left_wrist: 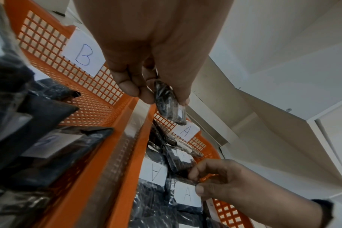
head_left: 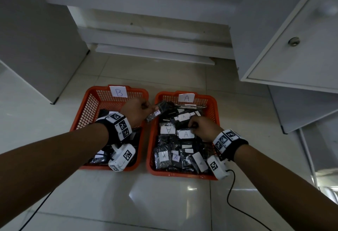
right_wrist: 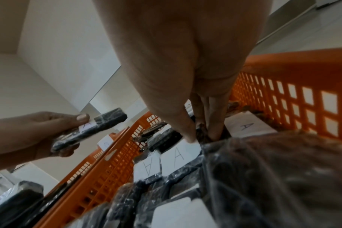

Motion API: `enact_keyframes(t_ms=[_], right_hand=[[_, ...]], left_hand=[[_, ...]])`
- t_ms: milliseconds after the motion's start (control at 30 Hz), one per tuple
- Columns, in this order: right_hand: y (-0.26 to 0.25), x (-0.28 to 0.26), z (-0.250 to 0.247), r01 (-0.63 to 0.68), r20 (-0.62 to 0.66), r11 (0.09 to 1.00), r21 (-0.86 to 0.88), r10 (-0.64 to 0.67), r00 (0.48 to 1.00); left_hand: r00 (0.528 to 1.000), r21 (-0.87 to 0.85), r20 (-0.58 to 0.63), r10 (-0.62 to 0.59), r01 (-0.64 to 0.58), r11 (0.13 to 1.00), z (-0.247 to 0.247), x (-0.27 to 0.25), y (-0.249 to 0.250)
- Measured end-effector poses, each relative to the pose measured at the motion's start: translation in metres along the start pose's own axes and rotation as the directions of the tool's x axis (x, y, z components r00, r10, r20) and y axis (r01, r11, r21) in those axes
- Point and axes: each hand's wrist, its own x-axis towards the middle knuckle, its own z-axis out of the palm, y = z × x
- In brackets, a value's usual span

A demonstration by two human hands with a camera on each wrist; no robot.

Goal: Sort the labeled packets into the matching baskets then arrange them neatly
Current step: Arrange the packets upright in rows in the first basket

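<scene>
The packet (head_left: 157, 113) in my left hand (head_left: 136, 110) is a dark bundle wrapped in clear plastic, with a small white label marked A. I pinch it by one end between thumb and curled fingers, and it hangs in the air over the gap between the two orange baskets, tilted toward the A basket (head_left: 213, 110). That basket is crowded with similar dark packets, most showing white A labels. The B basket (head_left: 87, 106) sits just beside it on the tiled floor (head_left: 164, 203), with fewer packets. My right hand (head_left: 203, 127) reaches into the A basket, its fingers curled and pinching the top edge of a lying packet (head_left: 185, 133) labelled A.
</scene>
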Motion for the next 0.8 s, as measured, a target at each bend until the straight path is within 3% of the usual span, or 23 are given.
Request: enact_keyframes(t_ms=[400,633,700,800], right_hand=[[-0.008,-0.002,0.006,0.124,0.002,0.947,-0.296,-0.130,0.992],[-0.014,-0.002,-0.005,0.141,0.079,0.934,-0.329,-0.122,0.989],[-0.018,-0.002,-0.012,0.155,0.008,0.926,-0.345,-0.163,0.987],[-0.019,0.005,-0.016,0.153,-0.222,0.938,-0.312,-0.229,0.948]], left_hand=[[0.999,-0.053,0.034,0.011,-0.009,0.999,0.008,0.005,0.000],[1.000,-0.040,0.022,-0.003,0.004,0.999,0.010,0.004,-0.007],[0.999,-0.037,0.031,-0.009,0.010,0.999,0.008,0.004,-0.005],[1.000,-0.025,0.022,-0.011,0.011,1.000,0.005,0.004,-0.005]])
